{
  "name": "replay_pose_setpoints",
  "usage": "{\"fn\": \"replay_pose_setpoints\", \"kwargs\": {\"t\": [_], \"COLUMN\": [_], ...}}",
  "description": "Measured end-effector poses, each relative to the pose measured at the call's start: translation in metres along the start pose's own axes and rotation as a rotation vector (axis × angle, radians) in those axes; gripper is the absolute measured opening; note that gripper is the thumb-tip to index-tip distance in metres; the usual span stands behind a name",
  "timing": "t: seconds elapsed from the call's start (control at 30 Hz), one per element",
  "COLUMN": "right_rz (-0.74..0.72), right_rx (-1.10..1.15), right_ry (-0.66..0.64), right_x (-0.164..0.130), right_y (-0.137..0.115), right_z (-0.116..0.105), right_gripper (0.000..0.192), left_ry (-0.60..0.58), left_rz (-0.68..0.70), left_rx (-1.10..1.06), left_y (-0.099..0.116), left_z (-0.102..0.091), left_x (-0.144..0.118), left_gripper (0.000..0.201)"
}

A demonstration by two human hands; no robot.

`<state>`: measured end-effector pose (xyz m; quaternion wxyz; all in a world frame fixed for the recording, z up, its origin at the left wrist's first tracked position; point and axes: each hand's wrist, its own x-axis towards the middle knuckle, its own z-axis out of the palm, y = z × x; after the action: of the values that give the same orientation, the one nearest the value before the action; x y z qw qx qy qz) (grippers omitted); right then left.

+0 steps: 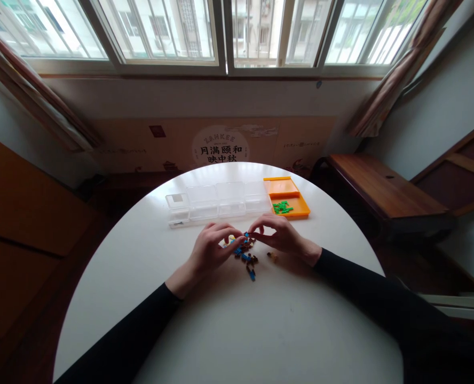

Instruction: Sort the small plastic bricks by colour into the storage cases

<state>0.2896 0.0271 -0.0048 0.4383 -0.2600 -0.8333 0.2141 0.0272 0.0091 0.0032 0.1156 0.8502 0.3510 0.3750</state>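
Sorting step — left hand (211,248) and right hand (277,234) both pinched into the pile of small blue and brown plastic pieces (245,255) mid-tabletop; whether either grips one — can't tell. Next move likely needs a single-piece pinch.

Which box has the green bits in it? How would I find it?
Look at the round white table under the window. Behind the hands stands a row of clear plastic boxes. At its right end sits the open orange plastic box holding small green pieces; it is the only coloured one.
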Motion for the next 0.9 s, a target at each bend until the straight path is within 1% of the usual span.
{"fn": "replay_pose_setpoints", "kwargs": {"t": [0.1,0.23,0.37,0.5,0.57,0.67,0.9], "right_rz": [-0.087,-0.118,-0.112,-0.126,-0.112,-0.076,-0.051], "right_rx": [0.016,0.041,0.044,0.029,0.027,0.019,0.031], "right_ry": [-0.024,-0.01,-0.021,-0.033,-0.032,-0.023,-0.033], "right_x": [0.006,0.007,0.003,0.001,0.001,0.001,0.002], "right_y": [0.001,0.002,0.001,-0.001,-0.002,-0.003,-0.005], "right_z": [0.003,0.009,0.012,0.011,0.01,0.008,0.009], "right_gripper": [0.002,0.003,0.007,0.007,0.009,0.012,0.009], "left_ry": [0.012,0.016,0.017,0.008,0.022,0.047,0.068], "left_rz": [-0.002,0.015,0.048,0.036,0.029,0.036,0.074], "left_rx": [-0.026,-0.05,-0.064,-0.11,-0.123,-0.104,-0.034], "left_y": [0.001,0.001,0.001,0.001,0.001,0.0,-0.002], "left_z": [-0.002,-0.002,-0.002,-0.002,-0.002,-0.001,-0.001], "left_x": [-0.001,-0.003,-0.004,-0.003,-0.003,-0.003,-0.005], "left_gripper": [0.016,0.01,0.007,0.006,0.006,0.006,0.007]}}
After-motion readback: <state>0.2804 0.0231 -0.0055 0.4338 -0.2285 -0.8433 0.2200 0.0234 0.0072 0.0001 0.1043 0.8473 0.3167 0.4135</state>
